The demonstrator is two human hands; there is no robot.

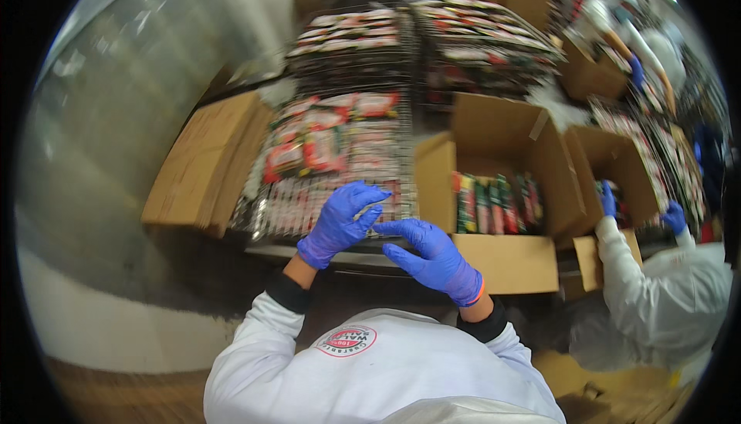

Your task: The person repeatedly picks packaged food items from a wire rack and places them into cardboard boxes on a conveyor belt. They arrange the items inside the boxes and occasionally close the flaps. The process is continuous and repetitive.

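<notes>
My left hand [341,225], in a blue glove, is raised over the near end of a wire rack [297,219]. Its fingers curve loosely apart from the thumb, with nothing between them. Close by on the right, my right hand [436,260], gloved in blue too, has its fingers stretched toward the left one and also holds nothing. Red-and-white packets [324,150] lie in a loose pile on the rack beyond both hands. Right of them stands an open cardboard box [505,266], with a row of red and dark green packets [494,206] upright inside.
Flattened cardboard boxes [197,165] lean left of the rack. Behind it rise stacked racks of packets [347,53] and another stack [482,49]. At right, a co-worker [656,300] reaches into a second box [610,161]. Farther back, another person [610,30] handles a box [590,72].
</notes>
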